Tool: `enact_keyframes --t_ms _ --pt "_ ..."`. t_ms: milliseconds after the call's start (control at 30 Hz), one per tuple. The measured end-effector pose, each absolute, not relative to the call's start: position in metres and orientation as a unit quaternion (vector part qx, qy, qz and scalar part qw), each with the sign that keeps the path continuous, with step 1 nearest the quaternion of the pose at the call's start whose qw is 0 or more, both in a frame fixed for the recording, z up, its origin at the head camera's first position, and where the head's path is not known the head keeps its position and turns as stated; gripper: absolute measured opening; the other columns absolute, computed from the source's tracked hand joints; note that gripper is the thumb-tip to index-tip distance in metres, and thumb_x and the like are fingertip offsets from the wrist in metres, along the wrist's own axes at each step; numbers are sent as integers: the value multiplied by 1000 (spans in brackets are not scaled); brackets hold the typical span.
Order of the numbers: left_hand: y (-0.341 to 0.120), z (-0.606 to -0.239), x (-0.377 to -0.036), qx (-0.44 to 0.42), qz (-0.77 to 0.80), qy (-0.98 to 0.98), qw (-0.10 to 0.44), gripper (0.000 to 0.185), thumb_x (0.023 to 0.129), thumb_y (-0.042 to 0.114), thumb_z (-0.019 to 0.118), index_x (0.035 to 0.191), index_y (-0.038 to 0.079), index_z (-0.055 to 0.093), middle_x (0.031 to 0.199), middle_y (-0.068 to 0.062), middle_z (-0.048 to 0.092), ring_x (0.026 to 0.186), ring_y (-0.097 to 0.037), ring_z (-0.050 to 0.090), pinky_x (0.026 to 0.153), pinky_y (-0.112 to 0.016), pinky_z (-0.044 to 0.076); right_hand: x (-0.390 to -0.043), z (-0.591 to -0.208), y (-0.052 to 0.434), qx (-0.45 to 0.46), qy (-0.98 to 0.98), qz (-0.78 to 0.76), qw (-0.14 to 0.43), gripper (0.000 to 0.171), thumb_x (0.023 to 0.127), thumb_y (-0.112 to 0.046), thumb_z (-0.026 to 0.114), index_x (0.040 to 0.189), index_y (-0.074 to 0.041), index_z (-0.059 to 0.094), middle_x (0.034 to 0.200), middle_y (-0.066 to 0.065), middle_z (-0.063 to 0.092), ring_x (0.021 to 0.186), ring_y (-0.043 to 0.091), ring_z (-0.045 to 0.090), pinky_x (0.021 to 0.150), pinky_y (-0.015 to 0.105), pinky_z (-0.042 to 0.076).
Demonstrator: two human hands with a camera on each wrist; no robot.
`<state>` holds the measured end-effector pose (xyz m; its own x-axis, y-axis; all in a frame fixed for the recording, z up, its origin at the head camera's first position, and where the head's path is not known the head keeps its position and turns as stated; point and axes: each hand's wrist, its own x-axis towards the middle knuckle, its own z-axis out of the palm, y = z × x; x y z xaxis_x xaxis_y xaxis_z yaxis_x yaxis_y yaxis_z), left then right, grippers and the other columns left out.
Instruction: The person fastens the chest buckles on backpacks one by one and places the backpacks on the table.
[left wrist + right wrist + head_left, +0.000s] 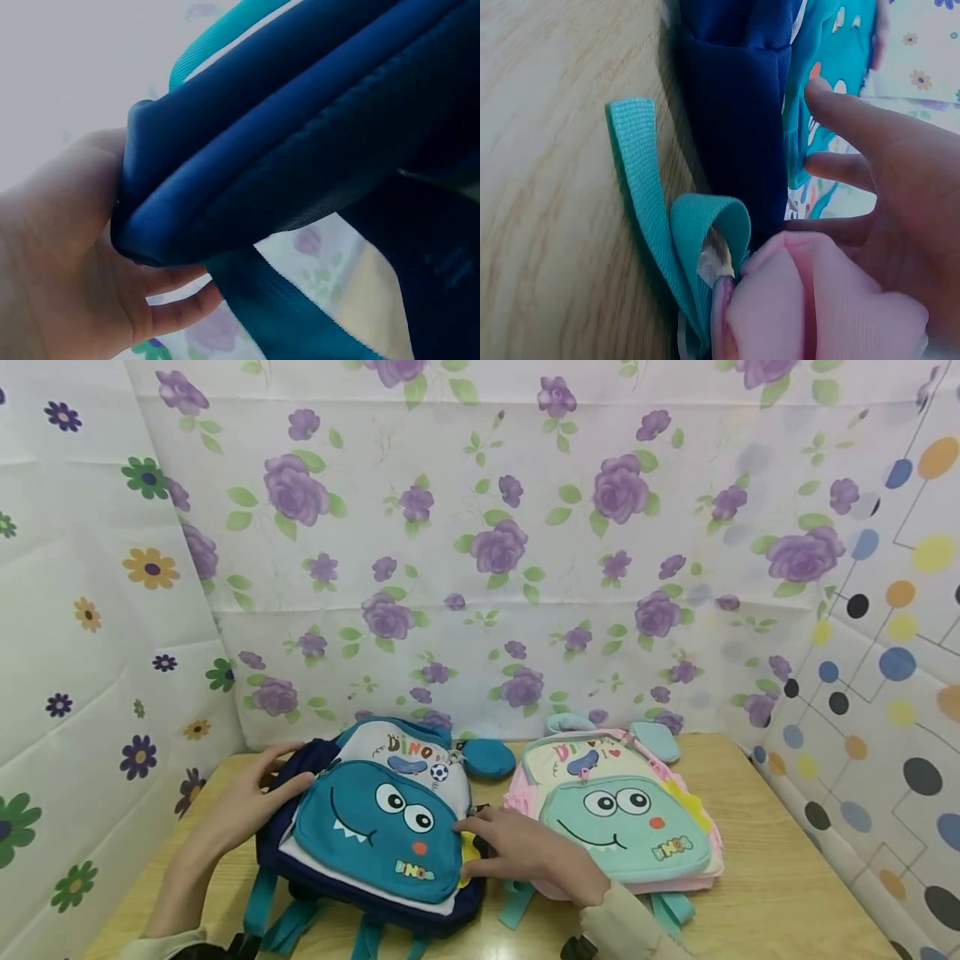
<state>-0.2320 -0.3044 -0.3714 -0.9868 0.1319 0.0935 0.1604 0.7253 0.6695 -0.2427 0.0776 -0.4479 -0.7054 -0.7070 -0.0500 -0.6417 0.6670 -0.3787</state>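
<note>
A blue dinosaur backpack (375, 827) lies front side up on the wooden table, left of centre. My left hand (243, 802) holds its left side, the thumb over the front edge. In the left wrist view, the left hand (82, 247) wraps round the navy side panel (225, 165), its fingers partly hidden behind. My right hand (525, 847) rests at the bag's right side with fingers spread, near the yellow spikes (470, 856). The right wrist view shows the right hand (900, 165) with extended fingers beside the teal front pocket (806, 97).
A mint and pink dinosaur backpack (630, 827) lies just to the right, close to my right forearm. A round blue tag (489, 758) sits between the bags. Teal straps (288, 927) trail toward the near edge. Patterned cloths (480, 543) enclose the table (795, 877) at the back and sides.
</note>
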Motion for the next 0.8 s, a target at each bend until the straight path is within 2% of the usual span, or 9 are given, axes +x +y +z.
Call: enact_keyframes --t_ms 167,300,533,800 --pt "-297 -358 -227 -106 -383 -917 44 63 94 45 51 148 22 26 134 -21 48 117 -38 50 88 -55 45 -241 -446 72 -372 903 -176 125 76 79 -74 46 141 -31 40 137 -3 48 121 14 49 98 35 43" --pt "-290 -348 -223 -115 -396 -910 49 60 95 44 50 147 26 28 137 -20 45 120 -39 48 89 -57 44 -237 -442 66 -369 903 -169 139 81 78 -74 48 143 -27 37 138 1 47 123 17 47 100 36 41" --pt "-280 -336 -221 -121 -419 -898 63 58 95 42 51 147 27 29 143 -19 38 127 -41 40 95 -63 35 -229 -446 56 -358 903 -175 159 91 74 -77 51 147 -28 30 146 9 37 129 24 42 103 42 38" --pt "-268 -326 -216 -141 -421 -891 94 51 95 35 53 143 31 35 139 -10 44 122 -30 46 94 -54 39 -230 -453 47 -367 896 -188 166 92 74 -73 55 148 -25 26 152 12 25 136 29 32 107 45 33"
